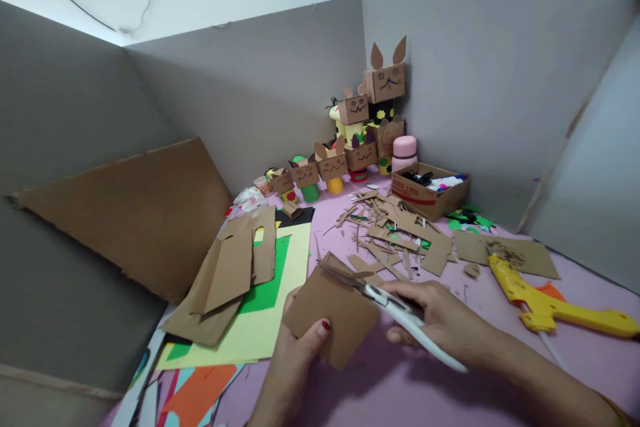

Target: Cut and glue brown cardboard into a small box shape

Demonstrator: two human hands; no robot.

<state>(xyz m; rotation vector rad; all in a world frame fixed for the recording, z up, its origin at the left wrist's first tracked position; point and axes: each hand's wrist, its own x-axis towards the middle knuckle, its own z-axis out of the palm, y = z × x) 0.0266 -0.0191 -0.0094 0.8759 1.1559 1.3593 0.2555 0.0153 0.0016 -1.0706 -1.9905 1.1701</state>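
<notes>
My left hand (pixel 300 343) grips a piece of brown cardboard (pixel 333 313), its thumb pressed flat on the near face. In my right hand (pixel 435 313) is a pair of scissors (pixel 400 320) with white handles. The blades lie along the top edge of the cardboard, pointing left, and a narrow strip stands up behind them. Part of the lower blade is hidden by the cardboard. Just beyond the hands lies a heap of cardboard scraps (pixel 395 230).
A yellow glue gun (pixel 555 307) lies at right, its nozzle over a stained cardboard sheet (pixel 535 260). Coloured paper (pixel 293 273) and cardboard pieces (pixel 230 267) are stacked at left. Several cardboard animal figures (pixel 333 163) stand behind, near a box (pixel 425 193) of pens and a pink bottle (pixel 404 152).
</notes>
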